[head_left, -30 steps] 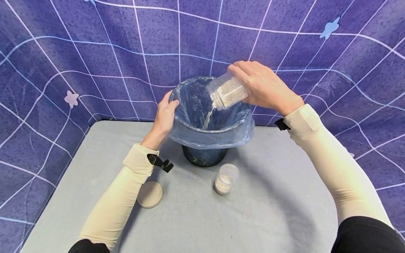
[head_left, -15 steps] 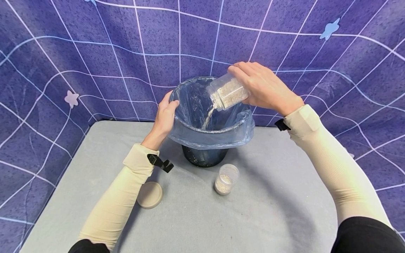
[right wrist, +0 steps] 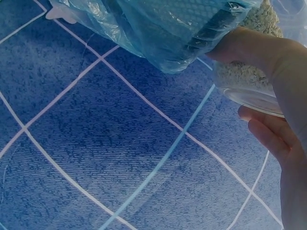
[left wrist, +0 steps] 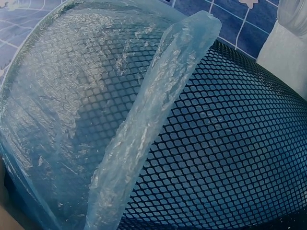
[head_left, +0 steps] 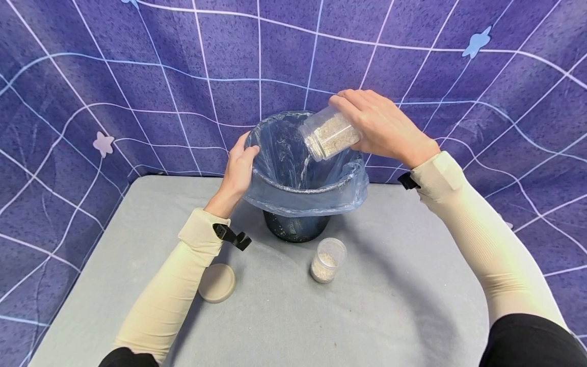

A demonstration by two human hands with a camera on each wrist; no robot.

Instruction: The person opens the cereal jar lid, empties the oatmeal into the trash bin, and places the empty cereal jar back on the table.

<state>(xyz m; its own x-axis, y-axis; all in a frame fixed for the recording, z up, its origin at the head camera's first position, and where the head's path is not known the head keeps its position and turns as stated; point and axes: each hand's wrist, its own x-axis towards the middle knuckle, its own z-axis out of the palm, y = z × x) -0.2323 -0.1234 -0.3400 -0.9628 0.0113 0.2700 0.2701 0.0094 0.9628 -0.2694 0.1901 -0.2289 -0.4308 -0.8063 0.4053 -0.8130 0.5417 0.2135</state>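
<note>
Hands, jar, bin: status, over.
Left hand holds bin at rim. Right hand grips jar, tilted mouth-down over bin. Nothing visibly blocking its mouth.

A purple-blue fabric curtain (head_left: 229, 48) stands behind the grey tabletop (head_left: 367, 331) and at both its sides. The curtain carries a grid of pale lines (head_left: 316, 31), a light-blue star (head_left: 477, 42) and a pinkish star (head_left: 103, 144). A soft shadow (head_left: 424, 300) lies at right.
</note>
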